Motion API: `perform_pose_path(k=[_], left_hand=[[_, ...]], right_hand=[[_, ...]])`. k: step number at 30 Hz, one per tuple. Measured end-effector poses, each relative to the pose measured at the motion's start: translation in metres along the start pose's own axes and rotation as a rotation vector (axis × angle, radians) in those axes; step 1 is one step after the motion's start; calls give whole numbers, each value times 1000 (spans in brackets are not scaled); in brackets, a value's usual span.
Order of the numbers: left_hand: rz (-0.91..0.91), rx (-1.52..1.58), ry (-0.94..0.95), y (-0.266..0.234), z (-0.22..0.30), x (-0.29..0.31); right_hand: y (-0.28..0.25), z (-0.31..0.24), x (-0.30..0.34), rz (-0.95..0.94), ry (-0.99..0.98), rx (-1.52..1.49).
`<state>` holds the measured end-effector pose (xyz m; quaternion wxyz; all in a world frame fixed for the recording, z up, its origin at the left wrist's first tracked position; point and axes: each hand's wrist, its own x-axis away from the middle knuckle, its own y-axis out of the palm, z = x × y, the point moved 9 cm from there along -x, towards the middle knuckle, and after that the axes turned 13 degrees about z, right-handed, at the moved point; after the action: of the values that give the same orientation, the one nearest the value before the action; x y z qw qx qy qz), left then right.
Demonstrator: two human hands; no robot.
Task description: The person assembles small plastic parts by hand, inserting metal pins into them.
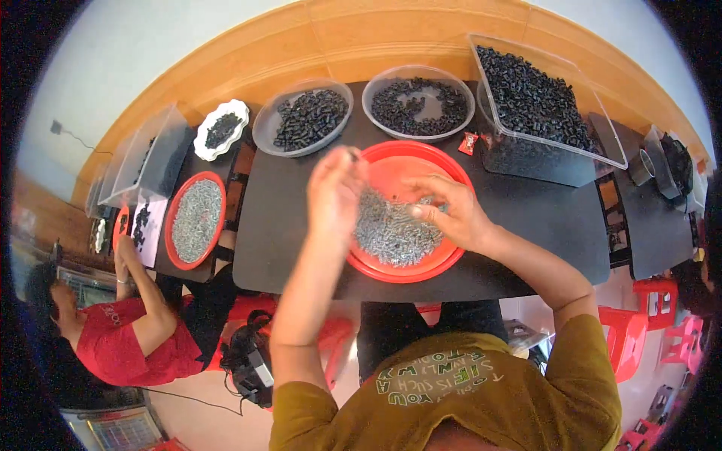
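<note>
A round red tray (402, 272) on the dark table holds a heap of small silvery screw-like metal pieces (395, 237). My left hand (335, 192) is raised over the tray's left rim, fingers curled together with a small black part (353, 155) at their tips. Over the heap's right side is my right hand (455, 214), its thumb and forefinger apart; its other fingers are partly hidden. Behind the tray stand two clear round bowls, the left bowl (263, 139) holding short black parts (312, 119) and the right bowl (421, 137) black ring-like parts (451, 101).
A large clear bin (534, 167) full of black parts stands at the back right, beside a small red packet (468, 143). To the left are a white scalloped dish (213, 152) and another red tray (176, 252) of metal pieces. A person in red (143, 338) works there.
</note>
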<state>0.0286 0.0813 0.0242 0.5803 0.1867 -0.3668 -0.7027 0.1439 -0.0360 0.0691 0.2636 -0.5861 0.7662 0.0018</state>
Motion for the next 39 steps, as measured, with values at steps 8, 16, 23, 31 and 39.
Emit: perform_pose_path(k=[8, 16, 23, 31, 39], left_hand=[[361, -314, 183, -46, 64, -118], [-77, -728, 308, 15, 21, -11], [-343, -1074, 581, 15, 2, 62], [-322, -1009, 655, 11, 10, 71], [-307, -992, 637, 7, 2, 69]], right_hand=[[-4, 34, -26, 112, 39, 26], [-48, 106, -149, 412, -36, 926], [-44, 152, -174, 217, 113, 1331], [-41, 148, -197, 306, 5, 1128], [-14, 181, -233, 145, -131, 1209]])
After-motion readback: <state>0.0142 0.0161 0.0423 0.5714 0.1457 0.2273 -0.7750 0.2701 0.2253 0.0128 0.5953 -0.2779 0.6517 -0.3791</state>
